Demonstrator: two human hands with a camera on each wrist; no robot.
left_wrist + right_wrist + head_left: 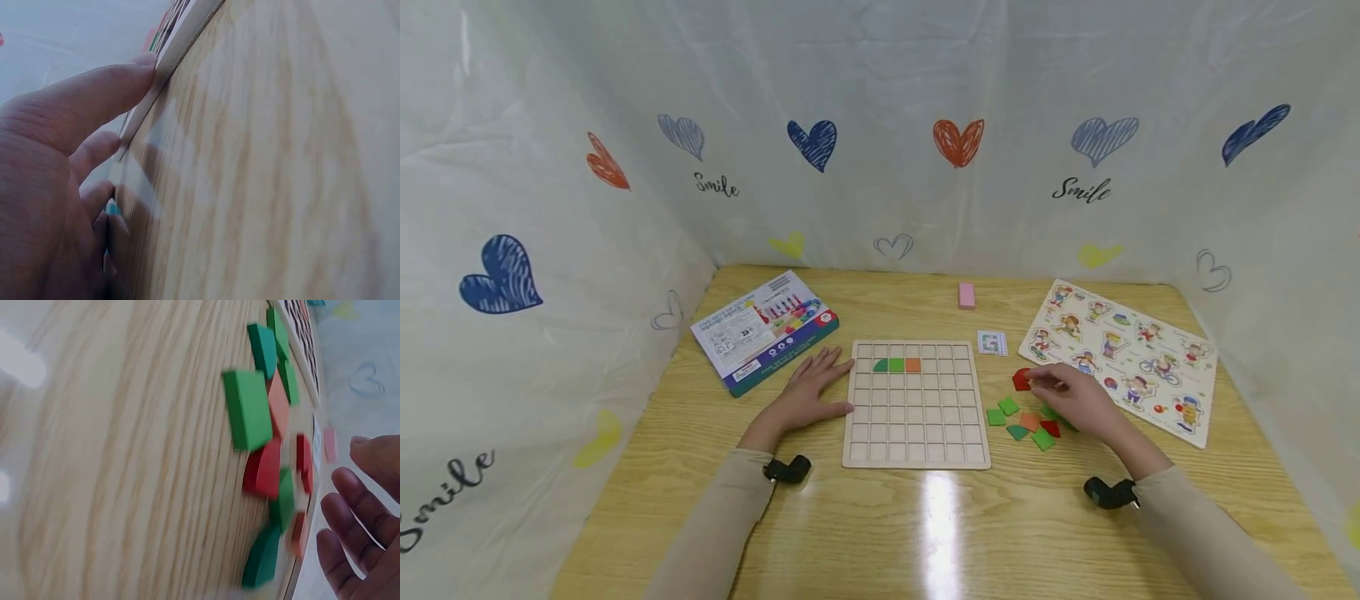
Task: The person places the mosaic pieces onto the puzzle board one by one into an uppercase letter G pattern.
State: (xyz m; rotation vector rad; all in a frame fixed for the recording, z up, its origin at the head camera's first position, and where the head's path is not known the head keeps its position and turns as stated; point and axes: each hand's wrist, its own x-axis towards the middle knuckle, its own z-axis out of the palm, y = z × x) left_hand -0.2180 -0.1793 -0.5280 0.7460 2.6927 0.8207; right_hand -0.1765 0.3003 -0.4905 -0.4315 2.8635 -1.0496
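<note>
A wooden grid board (917, 460) lies flat on the table. In its upper part sit a dark green rounded tile (882, 366), a light green square tile (897, 365) and an orange square tile (913, 365), side by side. My left hand (808, 392) is spread on the table, thumb and fingertips touching the board's left edge. Over a loose pile of wooden tiles right of the board hovers my right hand (1075, 400), its fingertips beside a red tile (1022, 379). In the right wrist view its thumb and fingers stand apart, with nothing seen between them.
A small pattern card (992, 342) lies between the board and a picture puzzle board (1112, 350) at right. At the back is a pink block (966, 296). A flat box (765, 332) lies at left. Curtains enclose the table's back and sides.
</note>
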